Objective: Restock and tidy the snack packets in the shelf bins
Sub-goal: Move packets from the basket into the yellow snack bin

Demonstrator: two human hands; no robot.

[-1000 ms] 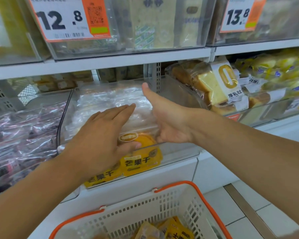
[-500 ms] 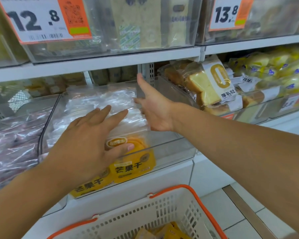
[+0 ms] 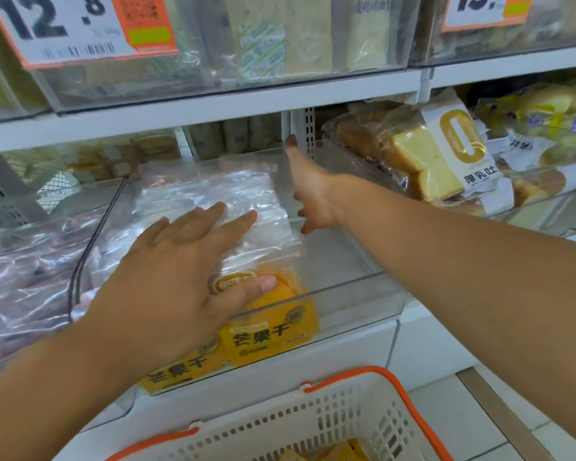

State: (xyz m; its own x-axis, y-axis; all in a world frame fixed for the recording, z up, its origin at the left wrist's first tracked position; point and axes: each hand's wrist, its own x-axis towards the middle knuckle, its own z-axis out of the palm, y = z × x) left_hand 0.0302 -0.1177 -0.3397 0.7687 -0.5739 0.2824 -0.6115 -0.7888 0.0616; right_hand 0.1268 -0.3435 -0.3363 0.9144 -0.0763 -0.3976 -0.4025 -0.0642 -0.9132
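Observation:
A clear plastic shelf bin (image 3: 356,287) holds a stack of yellow dried-mango packets (image 3: 266,331) with clear tops. My left hand (image 3: 177,281) lies flat on top of the stack, fingers spread and straight, thumb on the yellow label. My right hand (image 3: 310,194) reaches deep into the bin along the stack's right side, thumb pointing up, fingers against the packets' right edge. The right part of the bin holds no packets. More yellow packets (image 3: 330,452) lie in the basket below.
A white basket with orange rim (image 3: 393,380) stands below the shelf. Bread loaves in bags (image 3: 439,158) fill the bin to the right, purple-tinted packets (image 3: 24,267) the bin to the left. An upper shelf with price tags (image 3: 80,24) hangs close overhead.
My right hand has slid further back into the bin along the stack's right side. My left hand stays pressed flat on the packets.

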